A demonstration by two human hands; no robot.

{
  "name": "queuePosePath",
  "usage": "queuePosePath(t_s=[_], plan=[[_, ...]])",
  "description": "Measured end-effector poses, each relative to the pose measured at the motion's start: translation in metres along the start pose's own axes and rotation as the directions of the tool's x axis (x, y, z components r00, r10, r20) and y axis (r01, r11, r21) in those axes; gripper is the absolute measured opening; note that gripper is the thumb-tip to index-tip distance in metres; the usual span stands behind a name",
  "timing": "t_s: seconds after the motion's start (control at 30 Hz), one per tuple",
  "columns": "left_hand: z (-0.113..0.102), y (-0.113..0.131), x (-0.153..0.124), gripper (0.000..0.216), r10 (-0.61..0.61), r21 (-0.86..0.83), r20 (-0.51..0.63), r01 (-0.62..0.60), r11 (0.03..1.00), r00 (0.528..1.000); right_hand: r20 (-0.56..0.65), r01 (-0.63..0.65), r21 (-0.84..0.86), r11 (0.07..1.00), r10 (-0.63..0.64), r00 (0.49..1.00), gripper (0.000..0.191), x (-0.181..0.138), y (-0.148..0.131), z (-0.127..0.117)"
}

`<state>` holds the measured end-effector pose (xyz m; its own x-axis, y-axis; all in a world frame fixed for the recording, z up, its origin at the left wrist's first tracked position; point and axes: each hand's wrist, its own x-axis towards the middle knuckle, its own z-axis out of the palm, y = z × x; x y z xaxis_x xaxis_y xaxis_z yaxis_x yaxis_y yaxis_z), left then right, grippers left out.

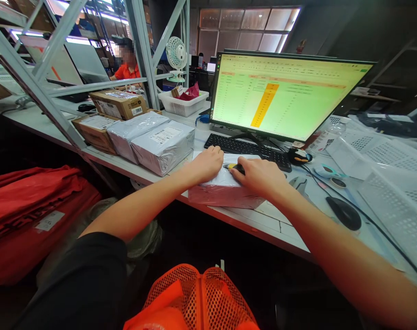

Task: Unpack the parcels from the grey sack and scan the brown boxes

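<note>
A boxy parcel (225, 195) sat at the front edge of the desk (280, 227), its near side flush with that edge or slightly past it. Its top was smooth and white with a faint sheen, and its low front side looked pinkish red, softly creased like wrapping film drawn over a block. The right hand (258, 174) was clamped around a cutter (240, 169) with a black and yellow body, held low over the parcel's top. The left hand (208, 164) lay on the top's left part with its fingers curled under; whether they pinched anything could not be told.

Along the same front edge, toward the left, stood two wrapped parcels (167, 149), pale, crinkled and glossy, the nearer bearing a printed label. Brown cardboard boxes (121, 103) stood behind and beside them. Behind the hands ran a black keyboard (225, 142) with ridged rows of keys. Nearer the desk's right side were a dark, rounded mouse (344, 213) and white perforated plastic baskets (397, 183).
</note>
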<state>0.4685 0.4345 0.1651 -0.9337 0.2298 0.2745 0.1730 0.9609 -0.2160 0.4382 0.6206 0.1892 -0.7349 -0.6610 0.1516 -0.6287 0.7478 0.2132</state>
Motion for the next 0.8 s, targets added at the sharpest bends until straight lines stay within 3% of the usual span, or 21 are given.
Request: queuePosePath(t_s=[0.27,0.37,0.43,0.57,0.7,0.8], plan=[[0.002,0.001,-0.005,0.028,-0.015,0.000,-0.027,0.015,1.000,1.000,-0.058,-0.100,0.036,0.994,0.102,0.993,0.040,-0.009,-0.020,0.004],[0.004,-0.001,-0.008,0.029,-0.012,-0.006,-0.049,0.012,1.000,0.999,-0.052,-0.143,0.054,0.988,0.146,0.988,0.042,-0.005,-0.015,0.003],[0.005,-0.002,-0.010,0.028,-0.013,-0.008,-0.054,0.013,1.000,0.998,-0.001,-0.255,0.059,0.965,0.256,0.967,0.045,-0.004,0.004,0.003],[0.004,-0.001,-0.010,0.029,0.004,-0.031,-0.065,-0.006,1.000,0.998,0.050,-0.493,0.059,0.868,0.490,0.870,0.054,-0.022,0.065,0.010],[-0.002,-0.003,-0.005,0.029,-0.013,-0.113,-0.032,0.009,0.994,0.999,-0.041,-0.494,0.179,0.851,0.508,0.860,0.060,-0.048,0.103,0.035],[-0.009,-0.011,-0.001,0.044,-0.093,-0.248,0.068,0.108,0.963,0.993,-0.043,-0.402,0.280,0.872,0.429,0.902,0.055,-0.052,0.105,0.065]])
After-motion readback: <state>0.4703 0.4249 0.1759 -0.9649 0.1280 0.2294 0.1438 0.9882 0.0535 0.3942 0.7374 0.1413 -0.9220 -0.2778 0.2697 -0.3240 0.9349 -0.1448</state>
